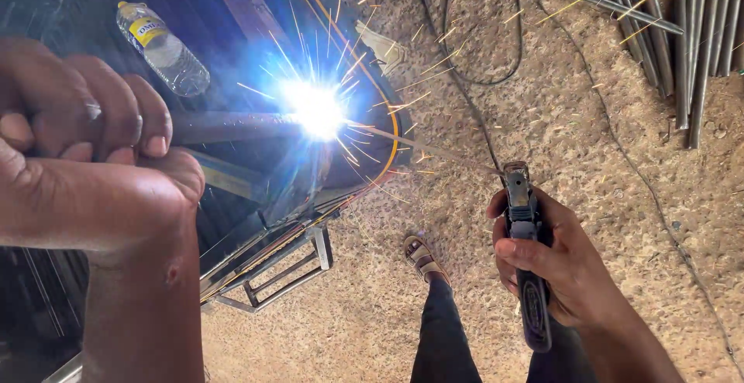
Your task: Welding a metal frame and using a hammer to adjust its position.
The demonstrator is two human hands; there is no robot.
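**Arc struck at the end of a dark bar**

A clear plastic bottle (pixel 164 48) with a yellow label lies on its side at the far left, on a dark surface (pixel 232 11); whether it holds any liquid cannot be told, though it looks mostly clear.

The right hand (pixel 554 263) is closed in a firm grip around the dark handle of an electrode holder (pixel 525 251). The holder's long axis runs near to far, its head at the far end. From that head a thin welding rod (pixel 434 149) reaches far and to the left, its tip lost in the white-blue glare of the arc (pixel 314 108). Sparks fly out from the glare in all directions.

The left hand (pixel 85 143) fills the near left of the view, its fingers curled shut into a fist; what it grips cannot be made out. Just to the right of it a dark round bar (pixel 232 126) lies nearly level, its long axis running left to right, with its right end at the arc.

Below the arc, a frame of grey angle steel (pixel 291 271) stands on the sandy ground (pixel 558 120). A sandalled foot (pixel 422 257) and a dark trouser leg show at the near middle. Black cables (pixel 473 65) trail over the ground, and a bundle of steel rods (pixel 682 27) lies at the far right.
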